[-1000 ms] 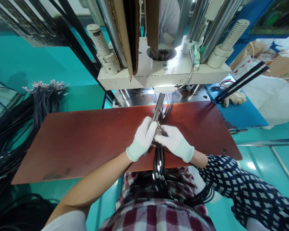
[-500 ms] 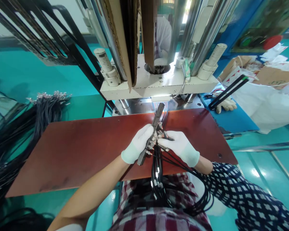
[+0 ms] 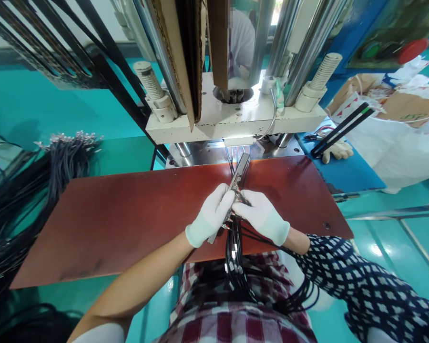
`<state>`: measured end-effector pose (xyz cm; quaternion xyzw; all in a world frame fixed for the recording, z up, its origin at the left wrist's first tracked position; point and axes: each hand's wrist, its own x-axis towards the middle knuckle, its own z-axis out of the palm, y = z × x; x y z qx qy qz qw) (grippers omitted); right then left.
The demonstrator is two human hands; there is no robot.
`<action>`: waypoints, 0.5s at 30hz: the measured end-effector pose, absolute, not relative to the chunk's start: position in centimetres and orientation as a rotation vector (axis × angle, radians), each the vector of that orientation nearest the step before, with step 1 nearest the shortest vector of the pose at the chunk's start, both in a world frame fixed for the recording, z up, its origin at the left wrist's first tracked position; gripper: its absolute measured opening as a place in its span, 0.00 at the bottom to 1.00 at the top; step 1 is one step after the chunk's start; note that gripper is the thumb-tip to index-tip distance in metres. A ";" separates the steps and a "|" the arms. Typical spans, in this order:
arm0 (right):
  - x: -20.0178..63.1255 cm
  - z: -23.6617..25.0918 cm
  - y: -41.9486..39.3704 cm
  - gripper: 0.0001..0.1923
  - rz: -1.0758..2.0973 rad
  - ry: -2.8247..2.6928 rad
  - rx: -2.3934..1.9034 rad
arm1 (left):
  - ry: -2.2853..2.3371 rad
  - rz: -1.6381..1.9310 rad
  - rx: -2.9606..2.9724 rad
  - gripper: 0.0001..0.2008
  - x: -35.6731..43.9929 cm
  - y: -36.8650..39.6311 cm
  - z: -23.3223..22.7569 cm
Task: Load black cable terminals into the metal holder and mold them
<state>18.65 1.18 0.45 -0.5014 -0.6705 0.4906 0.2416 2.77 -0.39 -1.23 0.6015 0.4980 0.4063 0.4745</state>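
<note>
My left hand (image 3: 213, 213), in a white glove, is closed around a long narrow metal bar (image 3: 240, 167) held slantwise over the red-brown board. My right hand (image 3: 262, 215), also gloved, is closed at the bar's right side, its fingers at the ends of black cables (image 3: 235, 250). Small metal ends of the cables show between the two hands, though the fingers partly hide them. From there the cables hang over the board's front edge onto my lap. The fingertips of both hands almost meet.
A red-brown board (image 3: 128, 221) lies before me. Behind it stands a press with a white plate (image 3: 236, 125) and steel columns. At left hangs a thick bundle of black cables (image 3: 69, 162). A work glove (image 3: 338, 151) rests on a blue surface (image 3: 357, 174) at right, near white sacks (image 3: 396, 143).
The metal bar has turned in my left hand, so a lighter face shows. My left thumb has shifted up over it, and my right hand has come slightly closer to the left.
</note>
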 end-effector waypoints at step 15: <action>20.1 1.1 1.3 0.12 1.480 -1.572 -1.216 | 0.981 0.971 1.294 0.18 2.0 0.3 -0.8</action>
